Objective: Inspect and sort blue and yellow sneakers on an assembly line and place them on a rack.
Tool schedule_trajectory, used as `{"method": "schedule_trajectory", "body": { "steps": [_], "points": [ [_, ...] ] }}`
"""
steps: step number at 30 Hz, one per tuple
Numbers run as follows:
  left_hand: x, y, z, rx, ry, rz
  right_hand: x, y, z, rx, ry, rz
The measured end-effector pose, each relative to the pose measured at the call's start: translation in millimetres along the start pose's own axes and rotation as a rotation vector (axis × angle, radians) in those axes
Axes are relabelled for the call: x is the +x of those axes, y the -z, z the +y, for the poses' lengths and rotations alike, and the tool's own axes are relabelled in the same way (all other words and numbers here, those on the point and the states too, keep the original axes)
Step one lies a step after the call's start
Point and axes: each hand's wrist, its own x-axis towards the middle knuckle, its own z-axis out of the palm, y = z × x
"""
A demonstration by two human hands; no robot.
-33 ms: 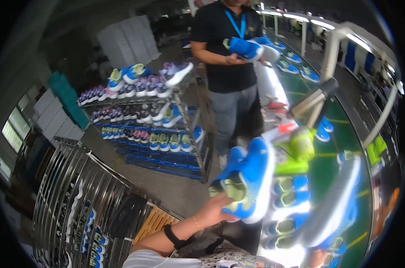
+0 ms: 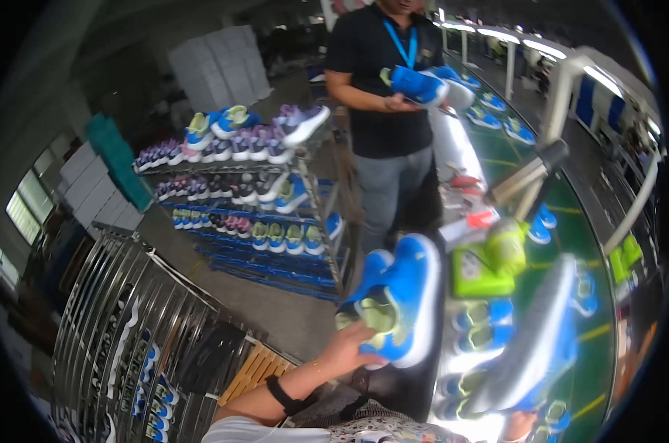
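Shoes (image 2: 417, 304) hang left of the lime box (image 2: 469, 282), clasped by the fingers of the left hand (image 2: 343, 350). Below and right of the box, the right hand (image 2: 520, 426) grips a tilted shoe (image 2: 535, 345) in its fingers.

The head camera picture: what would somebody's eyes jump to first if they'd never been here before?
Probably the bright blue shoes held up near the middle in the left hand, and the blurry blue shoe with its pale sole showing at the right hand, lower right. Next might come the lime-green things between them, and the person in a black shirt at the top, also holding blue footwear.
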Motion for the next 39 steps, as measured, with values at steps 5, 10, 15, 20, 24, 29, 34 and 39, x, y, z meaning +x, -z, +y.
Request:
{"method": "schedule_trajectory", "body": {
  "steps": [5, 10, 15, 20, 24, 29, 34, 39],
  "points": [
    [-36, 53, -65, 0.189, 0.562, 0.055, 44, -194, -102, 0.463, -0.249, -0.51],
    [-80, 79, -125, 0.024, 0.924, 0.156, 90, -308, -127, 0.277, -0.367, -0.979],
    [-89, 108, -145, -0.095, 1.073, 0.345, 134, -359, -122, 0.221, -0.257, -1.044],
    [-80, 156, -174, -0.143, 1.063, 0.782, 187, -405, -167, 0.47, -0.041, -0.845],
    [-25, 234, -162, 0.172, 0.878, 1.017, 245, -433, -167, 0.523, 0.186, -0.581],
    [25, 343, -171, 0.568, 0.572, 1.144, 328, -452, -152, 0.507, 0.299, -0.633],
    [88, 464, -171, 1.261, 0.627, 1.054, 419, -488, -170, 0.525, 0.415, -0.778],
    [33, 635, -266, 1.383, 0.799, 0.827, 789, -345, 4, 0.381, 0.7, -0.824]
  ]
}}
